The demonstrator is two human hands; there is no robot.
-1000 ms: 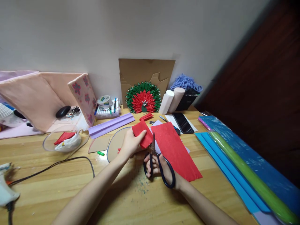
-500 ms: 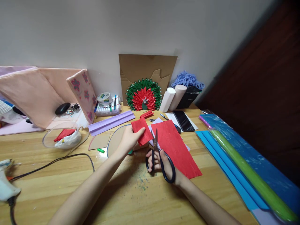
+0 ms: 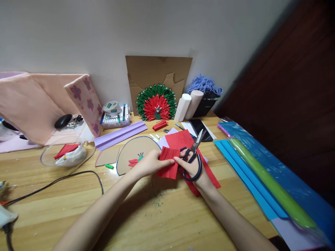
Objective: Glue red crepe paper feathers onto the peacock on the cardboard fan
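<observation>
My left hand (image 3: 153,163) is closed on a small piece of red crepe paper (image 3: 167,170), its thumb lying across the front. My right hand (image 3: 190,166) is shut on black-handled scissors (image 3: 195,145), whose blades point up and away to the right. Its thumb tip meets the right edge of the small red piece, near my left thumb. Behind both hands a larger red crepe sheet (image 3: 180,137) lies on the table, partly covered by the right hand and scissors. Left of them is a rounded cardboard piece (image 3: 128,150) with a green bird shape and red petals on it.
A cardboard panel (image 3: 159,66) with a green and red peacock (image 3: 157,104) leans on the wall. A lilac strip (image 3: 120,134), marker box (image 3: 116,120), clear bowl (image 3: 44,157), glue gun (image 3: 6,218) and its cable lie left. Blue sheets (image 3: 251,174) and a green roll (image 3: 272,181) lie right.
The scissors have swung away from the paper to point up and right. My right hand has come up to the small red piece, which my left hand has moved slightly down and right.
</observation>
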